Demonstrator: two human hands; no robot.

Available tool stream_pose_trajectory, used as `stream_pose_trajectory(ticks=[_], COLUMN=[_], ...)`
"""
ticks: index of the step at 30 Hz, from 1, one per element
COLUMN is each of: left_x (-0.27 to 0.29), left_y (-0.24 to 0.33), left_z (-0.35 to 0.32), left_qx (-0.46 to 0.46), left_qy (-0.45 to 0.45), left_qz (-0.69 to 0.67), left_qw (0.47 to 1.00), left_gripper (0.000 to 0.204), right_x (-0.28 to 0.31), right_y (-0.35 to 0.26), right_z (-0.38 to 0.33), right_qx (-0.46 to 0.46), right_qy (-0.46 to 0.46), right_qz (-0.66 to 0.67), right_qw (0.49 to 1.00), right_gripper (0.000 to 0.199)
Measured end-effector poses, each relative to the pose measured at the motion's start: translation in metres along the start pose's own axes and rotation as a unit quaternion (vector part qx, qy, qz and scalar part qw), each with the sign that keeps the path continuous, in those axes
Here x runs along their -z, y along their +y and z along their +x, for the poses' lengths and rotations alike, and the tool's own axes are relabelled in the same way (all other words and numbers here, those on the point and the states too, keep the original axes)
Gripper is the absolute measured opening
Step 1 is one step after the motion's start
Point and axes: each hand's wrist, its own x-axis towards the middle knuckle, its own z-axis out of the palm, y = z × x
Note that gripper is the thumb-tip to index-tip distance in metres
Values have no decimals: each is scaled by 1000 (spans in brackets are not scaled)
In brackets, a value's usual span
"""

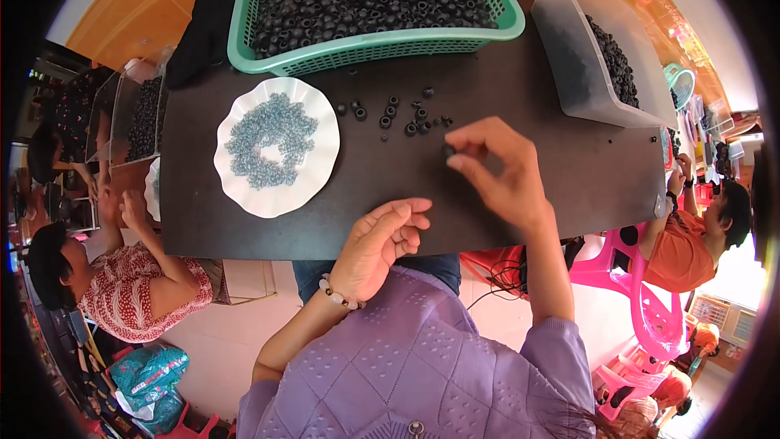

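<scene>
A small black hollow round piece [449, 149] is pinched between the thumb and forefinger of my right hand [500, 171], held above the dark table. Close to the table's near edge, my left hand [382, 240] has its fingers curled and its thumb against them; whatever it holds, if anything, is hidden. Several loose black round pieces [388, 114] lie on the table beyond my hands. Left of them, a white plate with a wavy rim [244, 199] bears many small clear bluish pieces [284, 126], heaped in a rough ring.
A green plastic basket [374, 42] full of black round pieces stands at the far side of the dark table [585, 171]. At the far right, a clear plastic bin [569, 57] holds more. People sit working left and right. A pink chair [650, 309] stands right.
</scene>
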Motion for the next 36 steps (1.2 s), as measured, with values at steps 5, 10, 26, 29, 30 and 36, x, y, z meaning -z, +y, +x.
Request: stream_pose_trajectory(ticks=[5, 10, 26, 29, 30, 36], left_x=[-13, -1, 3, 5, 6, 9], left_y=[4, -8, -1, -4, -4, -6], left_z=[1, -5, -22, -22, -22, -22], left_qx=[-29, -30, -74, -96, -110, -106], left_qy=[11, -14, -34, -39, -43, -51], left_qz=[27, 20, 104, 96, 88, 69], left_qw=[999, 999, 991, 990, 989, 991], left_gripper=[31, 26, 27, 29, 30, 27], right_x=[-18, -29, -41, -43, -43, -48], right_y=[-19, -20, -28, -25, -24, -22], right_z=[-37, -49, -60, -61, -62, -65], right_qx=[70, 148, 77, 98, 109, 93], right_qy=[16, 32, 11, 10, 14, 12], right_qz=[33, -5, 67, 71, 75, 111], right_qw=[997, 988, 995, 993, 991, 989], right_gripper=[31, 35, 31, 27, 26, 23])
